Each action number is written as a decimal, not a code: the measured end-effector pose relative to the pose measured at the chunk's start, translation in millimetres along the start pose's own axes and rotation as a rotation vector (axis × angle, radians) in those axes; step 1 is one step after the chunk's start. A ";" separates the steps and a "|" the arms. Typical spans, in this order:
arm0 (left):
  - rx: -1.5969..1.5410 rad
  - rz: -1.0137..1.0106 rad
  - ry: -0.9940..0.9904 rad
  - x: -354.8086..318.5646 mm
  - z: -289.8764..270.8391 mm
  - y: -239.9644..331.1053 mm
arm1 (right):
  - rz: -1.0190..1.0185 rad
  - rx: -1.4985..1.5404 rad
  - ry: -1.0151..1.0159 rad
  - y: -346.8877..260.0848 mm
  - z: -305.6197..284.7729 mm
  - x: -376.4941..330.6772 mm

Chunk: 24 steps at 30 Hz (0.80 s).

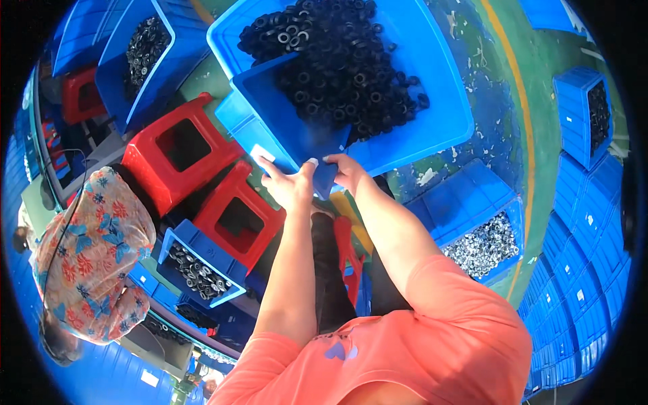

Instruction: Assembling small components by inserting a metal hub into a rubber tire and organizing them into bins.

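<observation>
A small blue plastic bin (268, 111) is tilted, its far end over a large blue tub (445, 81). A heap of black rings (358, 74) spreads from the bin's mouth across the tub floor; where bin and tub contents divide is hard to tell. My left hand (291, 187) grips the bin's near end, its thumb on the rim and fingers along the outer wall near a white label (263, 152). Closed on the near rim just to the right is my right hand (348, 171). Part of its fingers is hidden behind the bin wall.
Two red stools (177, 145) stand at the left, beside a small blue bin (233, 287) of metal rings. A blue bin (466, 202) with shiny metal parts sits at the right. Stacked blue bins (574, 270) line the far right. A person in a floral garment (94, 250) is at the left.
</observation>
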<state>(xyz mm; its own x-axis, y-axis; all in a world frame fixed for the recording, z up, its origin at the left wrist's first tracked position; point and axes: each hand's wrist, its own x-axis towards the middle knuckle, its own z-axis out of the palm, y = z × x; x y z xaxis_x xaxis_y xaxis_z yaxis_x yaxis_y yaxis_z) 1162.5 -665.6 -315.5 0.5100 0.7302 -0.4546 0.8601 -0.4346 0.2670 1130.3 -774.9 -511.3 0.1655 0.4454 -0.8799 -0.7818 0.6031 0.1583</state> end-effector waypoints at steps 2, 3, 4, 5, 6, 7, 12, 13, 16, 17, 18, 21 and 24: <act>0.005 0.017 0.006 5.4 -3.5 -4.9 | -0.054 -0.010 0.010 8.9 4.1 0.3; -0.006 0.023 0.000 3.9 -2.6 -5.9 | -0.093 -0.014 0.021 14.7 1.3 0.6; -0.018 0.031 -0.006 2.3 -2.6 -7.1 | -0.162 -0.014 0.031 19.1 -2.6 0.0; -0.061 0.014 -0.038 0.8 -3.6 -8.6 | -0.232 -0.023 0.063 22.3 -7.2 -1.7; -0.151 0.044 -0.076 0.1 -2.9 -14.9 | -0.302 -0.035 0.101 24.5 -10.1 -7.5; -0.241 0.071 -0.108 -0.6 -3.7 -26.0 | -0.369 -0.058 0.155 26.6 -7.6 -24.8; -0.966 0.102 -0.418 -1.2 21.0 -90.9 | -0.660 -0.181 0.242 25.5 -12.8 -86.4; -1.015 0.054 -0.466 -6.6 23.7 -99.1 | -0.705 -0.195 0.248 23.1 -15.3 -97.7; -1.140 -0.005 -0.522 -20.1 27.5 -116.0 | -0.813 -0.220 0.284 27.4 -12.0 -128.5; -1.163 -0.003 -0.533 -32.2 23.1 -125.7 | -0.832 -0.223 0.292 34.2 -10.0 -141.1; -1.181 0.005 -0.552 -43.4 16.8 -132.9 | -0.858 -0.222 0.304 40.5 -5.0 -155.1; -1.180 0.033 -0.584 -79.2 -15.9 -140.1 | -0.886 -0.255 0.326 54.2 9.8 -186.6; -1.156 0.021 -0.590 -82.7 -3.5 -130.0 | -0.857 -0.375 0.294 30.8 -7.3 -178.9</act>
<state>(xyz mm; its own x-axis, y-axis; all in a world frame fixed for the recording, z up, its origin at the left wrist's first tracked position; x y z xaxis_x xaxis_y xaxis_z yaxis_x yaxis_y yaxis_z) 1008.6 -667.6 -309.7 0.6997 0.2591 -0.6658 0.5066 0.4771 0.7181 1072.2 -840.8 -352.3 0.6496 -0.2583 -0.7151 -0.6153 0.3738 -0.6940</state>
